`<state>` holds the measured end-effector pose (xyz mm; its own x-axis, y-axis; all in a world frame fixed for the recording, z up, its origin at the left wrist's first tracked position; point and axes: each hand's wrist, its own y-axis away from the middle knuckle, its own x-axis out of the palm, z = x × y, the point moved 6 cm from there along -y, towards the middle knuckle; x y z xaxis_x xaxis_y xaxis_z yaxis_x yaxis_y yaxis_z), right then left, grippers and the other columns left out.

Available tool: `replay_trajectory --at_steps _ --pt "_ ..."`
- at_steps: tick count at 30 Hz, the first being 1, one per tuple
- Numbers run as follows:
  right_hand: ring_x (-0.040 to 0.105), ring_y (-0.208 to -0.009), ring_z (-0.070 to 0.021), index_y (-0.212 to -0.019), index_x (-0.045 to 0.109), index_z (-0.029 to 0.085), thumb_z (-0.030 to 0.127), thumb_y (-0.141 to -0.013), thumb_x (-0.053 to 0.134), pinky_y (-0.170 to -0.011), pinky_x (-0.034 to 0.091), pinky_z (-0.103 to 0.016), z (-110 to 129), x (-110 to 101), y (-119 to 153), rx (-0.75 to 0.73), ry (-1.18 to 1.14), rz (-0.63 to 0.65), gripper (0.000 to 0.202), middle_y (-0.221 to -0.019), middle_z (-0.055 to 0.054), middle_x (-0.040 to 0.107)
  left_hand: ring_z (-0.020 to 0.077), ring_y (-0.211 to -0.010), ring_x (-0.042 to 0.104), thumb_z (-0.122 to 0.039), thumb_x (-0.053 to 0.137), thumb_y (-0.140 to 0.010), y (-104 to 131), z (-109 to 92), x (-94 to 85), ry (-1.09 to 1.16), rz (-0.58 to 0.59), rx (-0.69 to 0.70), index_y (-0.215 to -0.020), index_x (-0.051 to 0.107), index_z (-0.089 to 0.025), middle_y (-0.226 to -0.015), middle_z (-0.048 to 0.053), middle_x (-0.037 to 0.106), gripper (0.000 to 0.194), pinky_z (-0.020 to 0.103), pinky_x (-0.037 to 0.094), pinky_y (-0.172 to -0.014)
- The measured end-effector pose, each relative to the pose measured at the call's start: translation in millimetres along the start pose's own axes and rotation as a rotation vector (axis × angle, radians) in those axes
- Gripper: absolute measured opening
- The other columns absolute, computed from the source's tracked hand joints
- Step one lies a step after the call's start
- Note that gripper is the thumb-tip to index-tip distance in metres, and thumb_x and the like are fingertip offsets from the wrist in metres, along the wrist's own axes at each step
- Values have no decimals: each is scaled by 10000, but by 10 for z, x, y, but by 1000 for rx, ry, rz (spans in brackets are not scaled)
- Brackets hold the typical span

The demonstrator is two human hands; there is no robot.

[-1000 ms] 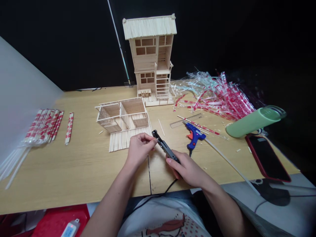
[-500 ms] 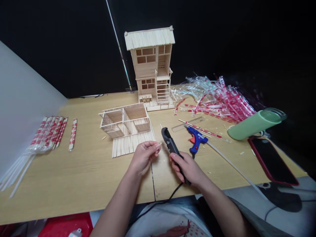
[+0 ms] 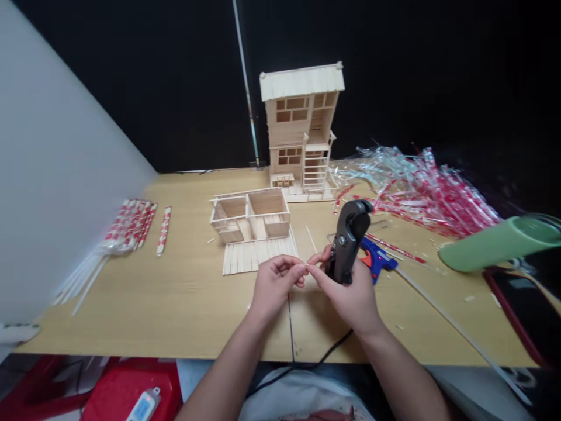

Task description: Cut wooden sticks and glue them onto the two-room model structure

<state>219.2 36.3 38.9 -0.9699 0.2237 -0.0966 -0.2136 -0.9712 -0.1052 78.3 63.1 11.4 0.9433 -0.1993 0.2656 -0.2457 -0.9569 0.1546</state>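
Observation:
My left hand (image 3: pixel 277 283) pinches a tiny pale stick piece, mostly hidden by the fingertips. The fingertips of my right hand (image 3: pixel 350 292) meet it there, while that hand also holds a black corded tool (image 3: pixel 346 242) upright. Behind my left hand lies a small open-topped stick structure (image 3: pixel 249 216) with a slatted floor in front. Farther back stands a two-storey stick house (image 3: pixel 302 128) with a ladder. A blue glue gun (image 3: pixel 380 262) lies partly hidden behind my right hand.
Wrapped chopsticks (image 3: pixel 131 225) lie at the left with white glue sticks. Crumpled red and clear wrappers (image 3: pixel 429 193) fill the back right. A green bottle (image 3: pixel 499 242) and a phone (image 3: pixel 521 310) are at the right. Below the table edge is a red stool (image 3: pixel 131 389).
The view has swung left. My right hand has come to my left fingertips, and the black tool in it now points upward instead of lying slanted between the hands.

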Motion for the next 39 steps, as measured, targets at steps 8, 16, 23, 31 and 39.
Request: replay_trajectory --at_steps 8,16,23,31,39 --pt "587 -674 -158 -925 541 222 341 -833 718 -662 482 -296 -79 242 14 -60 80 71 233 -861 -29 686 148 -672 653 -305 658 -873 97 -121 -273 -325 26 170 -836 705 -179 -803 44 677 139 244 492 -612" --pt "599 -704 -167 -920 540 208 399 -828 721 -695 488 -302 -364 338 -80 39 0 55 279 -822 -18 638 134 -722 534 -283 679 -825 -190 -328 -1072 -556 -489 456 -796 728 -187 -798 19 590 111 217 418 -638" --pt "569 -656 -163 -953 522 212 429 -814 730 -644 487 -301 -524 330 -80 101 -67 100 331 -823 -18 619 110 -555 505 -282 680 -785 -481 -222 -1557 -482 -688 424 -817 730 -157 -623 -25 592 139 212 401 -569" --pt "557 -681 -157 -951 526 216 366 -856 699 -676 475 -299 -493 298 -65 80 -100 137 248 -832 -15 615 187 -830 696 -307 690 -789 -525 -126 -1598 -401 -756 452 -859 739 -133 -867 75 754 194 263 524 -768" --pt "569 -699 -168 -937 531 216 383 -855 700 -687 481 -299 -470 305 -42 63 -91 161 250 -834 -20 616 192 -843 706 -352 696 -775 -572 -62 -1647 -376 -805 443 -863 743 -124 -866 83 756 249 260 533 -769"
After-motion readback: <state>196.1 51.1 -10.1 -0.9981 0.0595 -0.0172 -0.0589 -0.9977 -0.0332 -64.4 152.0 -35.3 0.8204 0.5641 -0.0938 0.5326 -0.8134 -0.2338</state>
